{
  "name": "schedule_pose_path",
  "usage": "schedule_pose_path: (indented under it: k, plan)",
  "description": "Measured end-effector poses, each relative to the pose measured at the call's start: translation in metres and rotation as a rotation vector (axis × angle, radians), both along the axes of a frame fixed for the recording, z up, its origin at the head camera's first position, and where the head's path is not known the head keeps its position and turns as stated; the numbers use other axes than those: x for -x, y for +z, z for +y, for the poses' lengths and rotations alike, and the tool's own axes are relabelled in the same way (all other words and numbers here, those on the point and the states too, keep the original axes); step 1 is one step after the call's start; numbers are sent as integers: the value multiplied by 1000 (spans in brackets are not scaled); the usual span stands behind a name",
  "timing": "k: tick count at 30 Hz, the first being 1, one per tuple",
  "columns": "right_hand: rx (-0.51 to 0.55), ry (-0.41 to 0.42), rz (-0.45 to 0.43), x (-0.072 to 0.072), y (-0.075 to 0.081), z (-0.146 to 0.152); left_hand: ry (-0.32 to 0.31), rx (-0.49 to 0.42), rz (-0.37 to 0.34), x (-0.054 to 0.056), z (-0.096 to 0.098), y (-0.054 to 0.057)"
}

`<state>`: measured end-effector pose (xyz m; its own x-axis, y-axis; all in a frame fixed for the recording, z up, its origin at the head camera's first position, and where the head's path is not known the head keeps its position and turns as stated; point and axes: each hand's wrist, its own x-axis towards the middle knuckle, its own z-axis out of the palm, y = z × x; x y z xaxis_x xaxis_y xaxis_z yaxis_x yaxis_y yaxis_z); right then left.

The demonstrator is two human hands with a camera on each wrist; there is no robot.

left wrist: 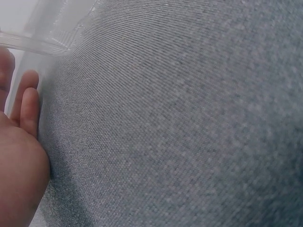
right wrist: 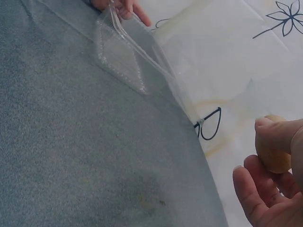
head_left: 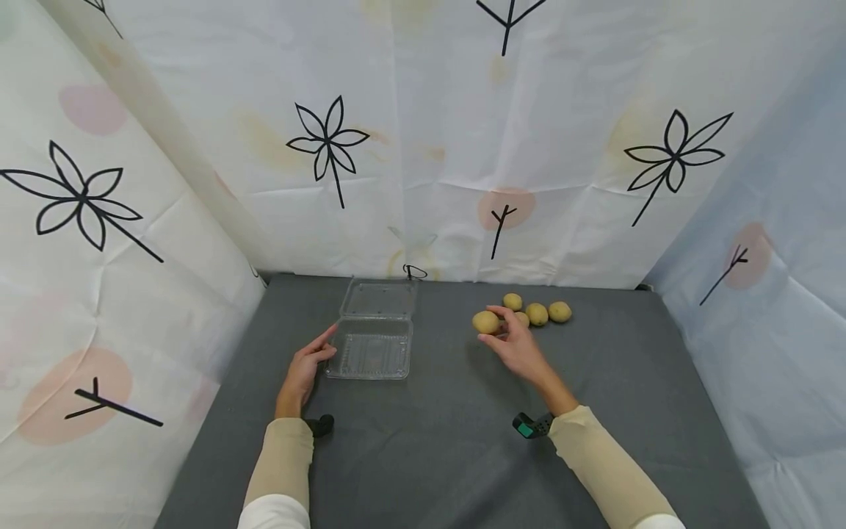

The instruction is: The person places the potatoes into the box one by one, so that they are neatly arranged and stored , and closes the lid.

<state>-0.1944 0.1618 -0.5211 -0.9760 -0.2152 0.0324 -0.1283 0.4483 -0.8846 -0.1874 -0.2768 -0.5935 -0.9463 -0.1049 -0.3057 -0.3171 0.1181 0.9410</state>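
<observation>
My right hand (head_left: 518, 351) pinches a small yellow-brown potato (head_left: 485, 322) between thumb and fingers, above the grey cloth. In the right wrist view the potato (right wrist: 273, 146) shows between the thumb and the curled fingers. Just behind that hand lie several more potatoes (head_left: 537, 314), one partly hidden by the fingers. My left hand (head_left: 305, 371) holds the left edge of a clear plastic clamshell container (head_left: 370, 353), thumb at the rim and index finger stretched along the side. The container's lid (head_left: 380, 299) is folded back, away from me, and its tray holds nothing.
A dark grey cloth (head_left: 429, 455) covers the table. White patterned curtains (head_left: 436, 147) stand along the back and both sides. Each wrist wears a small dark camera, one at the left wrist (head_left: 322, 426) and one at the right (head_left: 531, 426).
</observation>
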Motion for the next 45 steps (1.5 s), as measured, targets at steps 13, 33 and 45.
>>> schedule_pose_path:
  k: [13,33,45]
  plan:
    - [68,74,-27,0,16,-16,-14,-64,-48,-5,3,22]
    - [161,129,-38,17,15,-40,-30,-91,-29,-7,3,27]
    - [137,146,-39,19,10,-61,-63,-27,23,-1,-2,-1]
